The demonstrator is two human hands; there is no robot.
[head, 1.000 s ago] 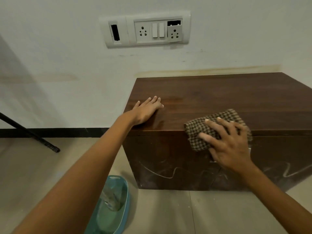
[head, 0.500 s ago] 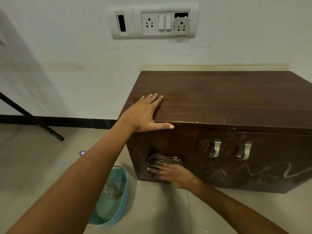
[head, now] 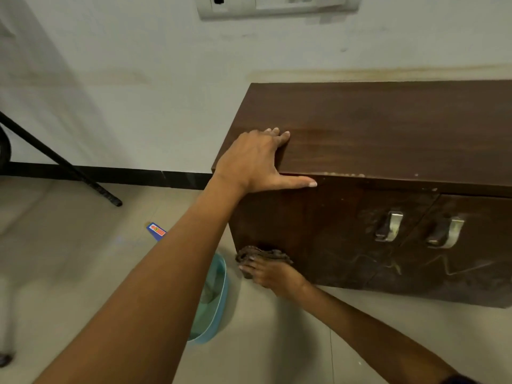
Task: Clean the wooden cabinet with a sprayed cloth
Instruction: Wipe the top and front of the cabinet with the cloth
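Note:
The low dark wooden cabinet stands against the white wall, with two metal door handles on its front. My left hand lies flat on the cabinet's top left corner, fingers spread, thumb along the front edge. My right hand presses the brown checked cloth against the bottom left corner of the cabinet's front, close to the floor. Most of the cloth is bunched under my fingers. The lower front of the doors carries pale dusty smears.
A teal plastic basin sits on the tiled floor just left of the cabinet, partly behind my left arm. A black slanted pole crosses the left side. A small blue and red packet lies on the floor. A switch panel is on the wall above.
My right hand took the cloth from the cabinet's top front edge down to the bottom left of the front, then slid slightly left. My left hand stayed on the corner.

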